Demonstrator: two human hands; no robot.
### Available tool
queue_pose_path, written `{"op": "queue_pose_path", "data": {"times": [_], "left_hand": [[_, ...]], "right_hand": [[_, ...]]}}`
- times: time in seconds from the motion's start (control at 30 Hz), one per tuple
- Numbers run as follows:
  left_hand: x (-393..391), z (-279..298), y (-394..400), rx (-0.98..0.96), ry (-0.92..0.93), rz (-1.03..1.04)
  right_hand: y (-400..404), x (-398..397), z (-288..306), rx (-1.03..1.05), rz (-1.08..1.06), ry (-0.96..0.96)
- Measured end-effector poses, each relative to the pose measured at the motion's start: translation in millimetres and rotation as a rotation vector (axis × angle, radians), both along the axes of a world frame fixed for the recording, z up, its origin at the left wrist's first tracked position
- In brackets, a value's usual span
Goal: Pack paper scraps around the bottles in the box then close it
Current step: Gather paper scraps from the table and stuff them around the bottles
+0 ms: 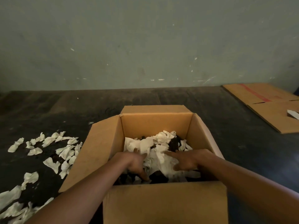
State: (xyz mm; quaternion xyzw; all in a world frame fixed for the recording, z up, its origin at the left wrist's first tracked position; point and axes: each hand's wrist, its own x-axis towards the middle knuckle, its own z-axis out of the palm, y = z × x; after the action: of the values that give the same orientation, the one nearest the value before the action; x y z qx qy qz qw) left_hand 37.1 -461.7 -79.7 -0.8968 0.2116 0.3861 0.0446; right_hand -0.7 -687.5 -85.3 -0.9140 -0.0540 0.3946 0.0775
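Observation:
An open cardboard box [155, 123] stands in front of me with all its flaps spread outward. White paper scraps [161, 139] fill most of its inside, and dark bottles [174, 143] show between them. Both my hands are inside the box. My left hand [136, 162] lies flat on the scraps at the near left, fingers spread and pointing down into the paper. My right hand [187, 160] presses on the scraps at the near right, fingers apart. Neither hand visibly grips anything.
Several loose paper scraps [53, 152] are scattered on the dark floor to the left of the box. A flattened cardboard sheet [265, 104] with a red stripe lies at the far right. A grey wall [145, 46] rises behind.

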Motion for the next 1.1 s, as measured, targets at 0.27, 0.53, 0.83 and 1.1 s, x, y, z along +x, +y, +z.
{"op": "queue_pose_path", "data": {"times": [0.27,0.53,0.83,1.1], "left_hand": [[-25,-26,-2,0.043,0.138,0.010],[6,-16,8,-0.179,-0.163,0.223],[7,-41,0,-0.100,0.058,0.286],[12,11,5,-0.247,-0.108,0.374]], "right_hand": [[17,-22,-30,-0.172,-0.095,0.124],[-15,7,23,0.138,-0.233,-0.174],[-8,12,-34,-0.152,-0.138,-0.047],[-4,38,25,0.000,-0.234,-0.264]]}}
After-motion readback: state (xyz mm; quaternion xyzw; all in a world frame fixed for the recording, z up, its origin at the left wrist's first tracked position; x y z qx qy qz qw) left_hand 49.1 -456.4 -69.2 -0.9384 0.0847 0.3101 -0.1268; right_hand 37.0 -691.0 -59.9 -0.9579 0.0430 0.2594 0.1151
